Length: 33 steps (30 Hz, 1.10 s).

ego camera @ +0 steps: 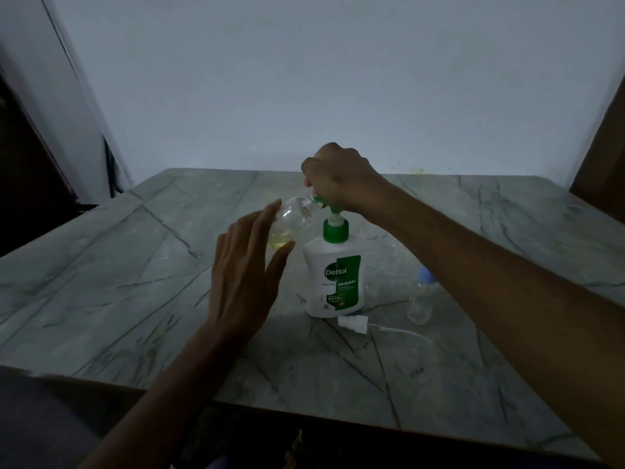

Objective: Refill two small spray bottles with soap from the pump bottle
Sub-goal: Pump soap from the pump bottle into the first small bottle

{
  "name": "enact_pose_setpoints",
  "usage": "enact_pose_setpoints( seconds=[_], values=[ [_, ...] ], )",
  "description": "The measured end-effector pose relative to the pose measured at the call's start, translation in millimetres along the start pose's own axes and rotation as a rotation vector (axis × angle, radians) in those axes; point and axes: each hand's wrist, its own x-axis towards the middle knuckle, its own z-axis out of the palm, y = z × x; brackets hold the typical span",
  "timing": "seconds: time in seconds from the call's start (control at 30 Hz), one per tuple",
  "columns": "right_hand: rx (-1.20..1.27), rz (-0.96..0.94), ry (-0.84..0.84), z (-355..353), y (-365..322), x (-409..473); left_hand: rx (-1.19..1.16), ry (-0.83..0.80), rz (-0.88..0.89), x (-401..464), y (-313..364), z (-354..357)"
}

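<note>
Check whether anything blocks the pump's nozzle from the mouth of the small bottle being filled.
Nothing visible does: the small bottle, tilted in the left hand, has its open mouth right at the pump nozzle under the right hand.

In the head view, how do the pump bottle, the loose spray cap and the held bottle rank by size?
1. pump bottle
2. held bottle, partly hidden behind the left hand
3. spray cap
</note>
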Motion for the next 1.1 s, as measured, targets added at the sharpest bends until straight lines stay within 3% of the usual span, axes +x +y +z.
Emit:
enact_pose_setpoints(
  seconds=[0.9,1.1],
  values=[
    [-0.042,-0.017,0.010,1.9,-1.2,5.4,-0.007,0.002,-0.002,0.7,-1.0,-0.2],
    [0.046,0.052,-0.030,9.8,8.1,3.7,-0.001,-0.003,-0.006,-0.4,-3.2,1.3]
  ],
)
